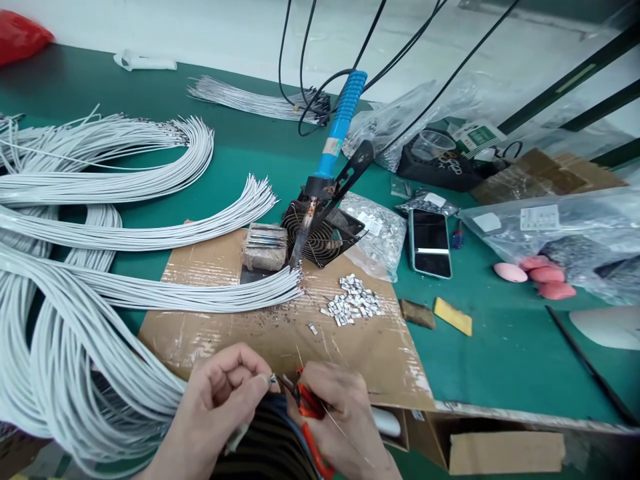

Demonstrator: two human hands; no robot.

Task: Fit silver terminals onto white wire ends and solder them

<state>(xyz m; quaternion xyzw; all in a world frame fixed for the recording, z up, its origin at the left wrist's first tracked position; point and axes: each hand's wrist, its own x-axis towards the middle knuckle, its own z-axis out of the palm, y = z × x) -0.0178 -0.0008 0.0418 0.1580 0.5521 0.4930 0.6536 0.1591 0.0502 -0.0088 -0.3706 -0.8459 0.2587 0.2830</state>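
Low in the head view, my left hand (220,400) pinches a small white-and-blue piece (273,379) between thumb and fingertips; its exact kind is too small to make out. My right hand (340,413) is wrapped round red-handled pliers (309,401), their dark tips pointing left at the piece and close to it. Whether the tips touch it I cannot tell. A thin, shiny wire strand runs past my right hand. Beyond my hands lie small silvery-white parts (353,301) in a loose heap on a cardboard sheet (280,333).
A blue-handled soldering iron (340,127) stands tilted over the cardboard, beside a small fan (320,240) and a block (265,247). Bundles of white cables (190,293) fill the left. A phone (430,243), plastic bags (555,220) and sponges (453,316) lie on the right.
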